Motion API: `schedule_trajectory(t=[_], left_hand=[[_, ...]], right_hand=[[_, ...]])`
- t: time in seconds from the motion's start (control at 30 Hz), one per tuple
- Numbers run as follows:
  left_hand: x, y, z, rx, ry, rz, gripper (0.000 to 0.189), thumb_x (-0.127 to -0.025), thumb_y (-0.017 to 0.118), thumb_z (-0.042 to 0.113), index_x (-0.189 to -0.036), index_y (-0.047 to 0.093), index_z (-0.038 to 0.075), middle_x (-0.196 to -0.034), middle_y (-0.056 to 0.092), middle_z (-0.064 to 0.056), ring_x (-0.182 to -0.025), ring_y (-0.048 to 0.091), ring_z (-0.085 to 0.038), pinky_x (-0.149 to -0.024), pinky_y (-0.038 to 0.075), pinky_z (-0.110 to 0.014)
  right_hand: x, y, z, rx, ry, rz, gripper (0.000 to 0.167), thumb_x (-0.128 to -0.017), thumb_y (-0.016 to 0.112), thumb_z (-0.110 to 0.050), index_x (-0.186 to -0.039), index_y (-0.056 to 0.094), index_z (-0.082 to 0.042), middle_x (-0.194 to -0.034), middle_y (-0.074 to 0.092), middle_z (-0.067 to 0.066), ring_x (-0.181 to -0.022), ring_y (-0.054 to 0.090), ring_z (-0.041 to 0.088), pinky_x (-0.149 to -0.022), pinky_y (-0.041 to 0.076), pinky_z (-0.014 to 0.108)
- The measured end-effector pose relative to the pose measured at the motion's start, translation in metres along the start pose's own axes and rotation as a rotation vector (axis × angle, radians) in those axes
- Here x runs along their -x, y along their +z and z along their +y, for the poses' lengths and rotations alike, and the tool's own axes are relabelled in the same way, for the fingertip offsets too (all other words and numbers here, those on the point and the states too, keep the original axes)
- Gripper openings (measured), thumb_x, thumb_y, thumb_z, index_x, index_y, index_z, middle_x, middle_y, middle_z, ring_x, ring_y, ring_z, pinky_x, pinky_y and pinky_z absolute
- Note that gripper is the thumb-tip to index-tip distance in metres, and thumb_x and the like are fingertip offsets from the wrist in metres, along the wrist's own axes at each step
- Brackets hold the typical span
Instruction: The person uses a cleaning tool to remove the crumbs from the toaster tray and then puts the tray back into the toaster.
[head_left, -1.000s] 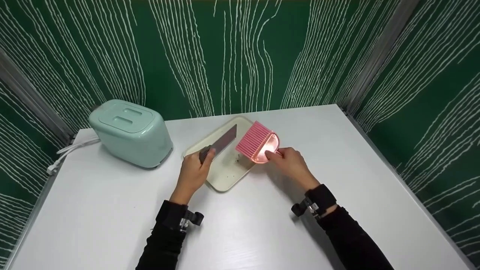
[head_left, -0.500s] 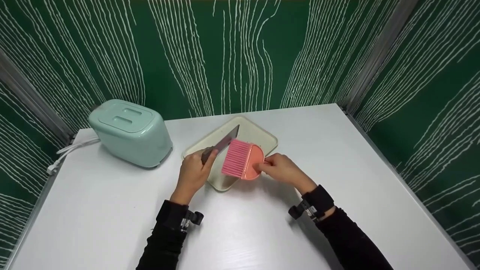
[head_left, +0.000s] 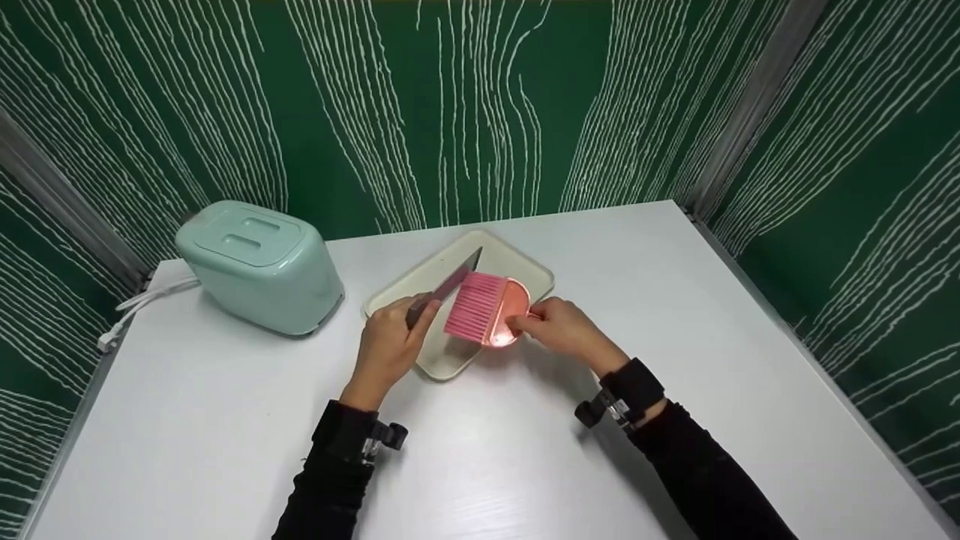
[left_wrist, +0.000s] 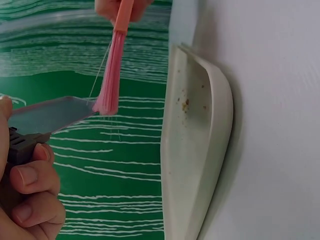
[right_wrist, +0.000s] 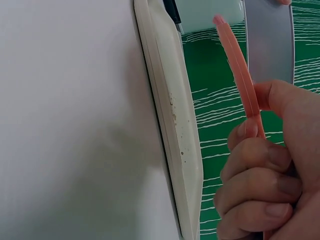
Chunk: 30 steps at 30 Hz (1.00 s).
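My left hand grips the dark handle of a knife, whose flat grey blade points up and away over the tray. My right hand pinches the orange-pink handle of a brush. The brush's pink bristles overlap the lower edge of the blade; in the left wrist view their ends lie right at the blade's tip. Beneath both is a shallow cream tray set at a slant on the table. Brown crumbs lie scattered on its floor.
A mint-green toaster with a lid stands to the left on the white table, its white cord running off the left edge. Green walls with white streaks enclose the back and sides.
The brush has come left and down from beyond the tray's right side, turning its bristles toward the blade. The left hand stays almost in place, while the knife blade has tilted to look narrower.
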<state>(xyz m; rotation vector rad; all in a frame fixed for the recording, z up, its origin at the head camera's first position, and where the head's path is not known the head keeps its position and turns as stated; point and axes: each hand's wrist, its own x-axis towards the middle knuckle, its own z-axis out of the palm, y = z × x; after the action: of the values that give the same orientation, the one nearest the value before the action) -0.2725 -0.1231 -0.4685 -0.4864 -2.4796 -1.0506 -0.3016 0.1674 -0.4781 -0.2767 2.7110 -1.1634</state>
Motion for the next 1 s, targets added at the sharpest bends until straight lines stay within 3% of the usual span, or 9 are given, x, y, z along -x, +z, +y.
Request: schedule_trajectory(t=[0.3, 0.5, 0.63, 0.87, 1.0], left_hand=[[-0.003, 0.000, 0.008, -0.005, 0.018, -0.026, 0.037, -0.108, 0.066, 0.034, -0.118, 0.079, 0.001, -0.105, 0.080, -0.015, -0.094, 0.077, -0.030, -0.080, 0.062, -0.051], [-0.002, -0.001, 0.010, -0.021, 0.032, -0.019, 0.037, -0.108, 0.065, 0.034, -0.119, 0.079, 0.002, -0.102, 0.080, -0.014, -0.091, 0.077, -0.028, -0.078, 0.062, -0.049], [0.000, -0.003, 0.010, -0.021, 0.020, 0.003, 0.038, -0.109, 0.065, 0.034, -0.120, 0.078, 0.001, -0.100, 0.079, -0.014, -0.089, 0.076, -0.029, -0.076, 0.062, -0.051], [-0.001, -0.002, 0.007, -0.047, -0.018, 0.032, 0.040, -0.110, 0.062, 0.037, -0.121, 0.078, 0.001, -0.107, 0.080, -0.016, -0.099, 0.079, -0.033, -0.082, 0.063, -0.053], [-0.004, 0.000, 0.009, -0.043, -0.030, 0.032, 0.040, -0.110, 0.062, 0.037, -0.120, 0.079, 0.001, -0.101, 0.080, -0.015, -0.085, 0.073, -0.025, -0.072, 0.059, -0.046]], right_hand=[[-0.008, -0.010, 0.002, 0.045, 0.024, 0.002, 0.043, -0.098, 0.066, -0.049, -0.091, 0.078, -0.007, -0.065, 0.041, -0.010, -0.063, 0.041, 0.011, -0.057, 0.033, 0.028], [-0.007, -0.014, 0.003, 0.072, 0.041, 0.023, 0.048, -0.101, 0.066, -0.051, -0.084, 0.072, -0.006, -0.064, 0.044, -0.009, -0.062, 0.043, 0.012, -0.057, 0.035, 0.028], [-0.006, -0.014, 0.003, 0.097, 0.046, 0.027, 0.049, -0.101, 0.065, -0.052, -0.085, 0.072, -0.007, -0.066, 0.047, -0.008, -0.063, 0.045, 0.012, -0.058, 0.037, 0.028], [0.004, -0.020, -0.006, 0.088, 0.035, 0.028, 0.048, -0.099, 0.067, -0.051, -0.086, 0.076, -0.005, -0.065, 0.046, -0.009, -0.066, 0.044, 0.013, -0.062, 0.036, 0.030], [0.008, -0.021, -0.013, 0.089, 0.001, -0.004, 0.048, -0.099, 0.068, -0.050, -0.088, 0.077, -0.005, -0.065, 0.047, -0.010, -0.066, 0.043, 0.012, -0.063, 0.036, 0.030]])
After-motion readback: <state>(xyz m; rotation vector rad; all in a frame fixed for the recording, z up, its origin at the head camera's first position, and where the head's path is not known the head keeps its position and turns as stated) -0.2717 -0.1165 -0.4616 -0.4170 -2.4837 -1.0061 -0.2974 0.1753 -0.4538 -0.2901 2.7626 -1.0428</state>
